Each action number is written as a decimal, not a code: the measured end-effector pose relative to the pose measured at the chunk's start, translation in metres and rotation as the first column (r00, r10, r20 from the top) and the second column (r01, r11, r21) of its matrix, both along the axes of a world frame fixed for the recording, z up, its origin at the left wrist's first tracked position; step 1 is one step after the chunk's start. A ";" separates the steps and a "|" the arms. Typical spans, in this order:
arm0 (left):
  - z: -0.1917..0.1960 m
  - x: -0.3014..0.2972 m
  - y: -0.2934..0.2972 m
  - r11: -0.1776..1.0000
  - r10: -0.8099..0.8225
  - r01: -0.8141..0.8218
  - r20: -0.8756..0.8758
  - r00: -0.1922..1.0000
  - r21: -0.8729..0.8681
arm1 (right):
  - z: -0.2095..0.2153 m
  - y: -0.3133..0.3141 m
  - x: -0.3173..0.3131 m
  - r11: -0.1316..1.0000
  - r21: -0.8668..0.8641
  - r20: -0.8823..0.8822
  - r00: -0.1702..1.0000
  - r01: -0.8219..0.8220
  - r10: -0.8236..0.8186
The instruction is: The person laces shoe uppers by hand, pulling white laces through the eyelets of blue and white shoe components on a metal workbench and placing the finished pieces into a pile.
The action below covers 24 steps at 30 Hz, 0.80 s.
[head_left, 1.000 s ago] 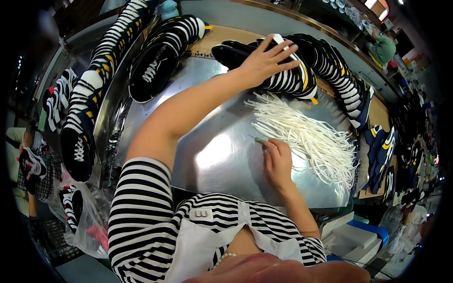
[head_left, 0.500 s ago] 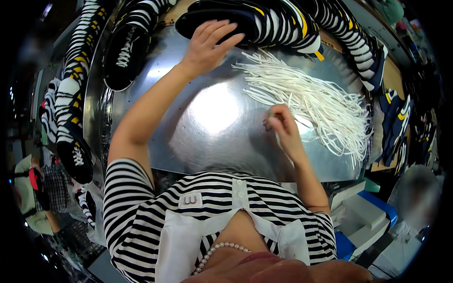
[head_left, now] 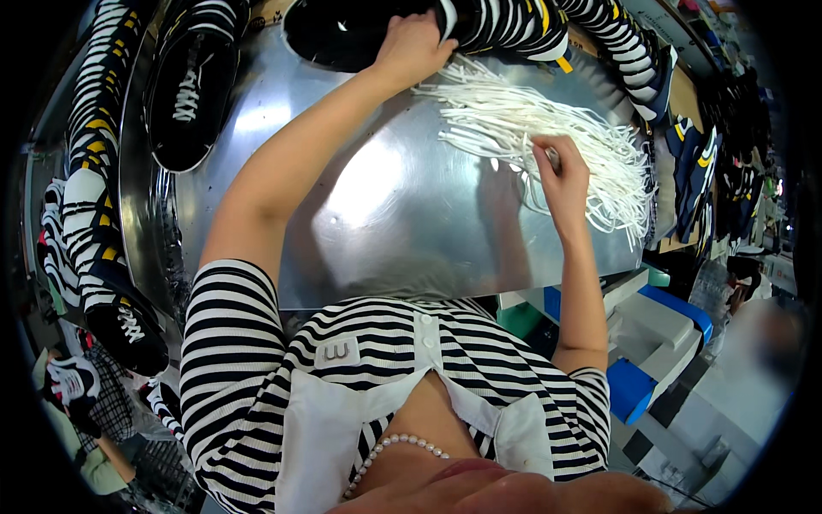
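At the table's far edge, my left hand (head_left: 417, 50) is closed on the black shoe upper (head_left: 338, 32) at the front of a nested row. Its fingertips are partly hidden between this upper and the striped ones behind it. A spread bundle of white shoelaces (head_left: 591, 154) lies on the right half of the metal table. My right hand (head_left: 563, 171) is at the near edge of that bundle, thumb and forefinger pinched on a lace; the other fingers are curled in.
The shiny metal table (head_left: 368, 248) fills the middle. A laced black upper (head_left: 190, 103) heads another row at the far left. A longer row of uppers (head_left: 90, 171) runs down beyond the left edge. Navy pieces (head_left: 689, 171) hang at right, above a grey-and-blue machine (head_left: 655, 334).
My left hand has gone from lying over the black upper to gripping it farther right. My right hand has moved up and right, onto the laces. The view has shifted slightly.
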<state>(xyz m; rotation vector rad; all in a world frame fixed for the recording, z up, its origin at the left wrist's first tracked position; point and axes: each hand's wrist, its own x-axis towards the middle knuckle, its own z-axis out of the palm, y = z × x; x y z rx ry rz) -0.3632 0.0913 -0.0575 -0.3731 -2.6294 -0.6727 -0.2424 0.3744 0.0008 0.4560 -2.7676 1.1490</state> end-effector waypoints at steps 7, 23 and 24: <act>0.059 0.109 -0.050 0.745 0.057 -0.202 0.241 0.969 0.636 | -0.018 -0.057 -0.010 0.850 0.420 0.047 0.943 -0.319 0.331; 0.012 0.353 -0.076 -0.492 -0.509 -0.469 0.195 0.838 0.733 | -0.090 -0.031 -0.042 0.811 0.475 -0.301 0.804 -0.340 0.513; 0.008 0.359 -0.075 -0.442 -0.498 -0.417 0.169 0.850 0.794 | -0.090 -0.028 -0.051 0.753 0.572 -0.193 0.839 -0.325 0.508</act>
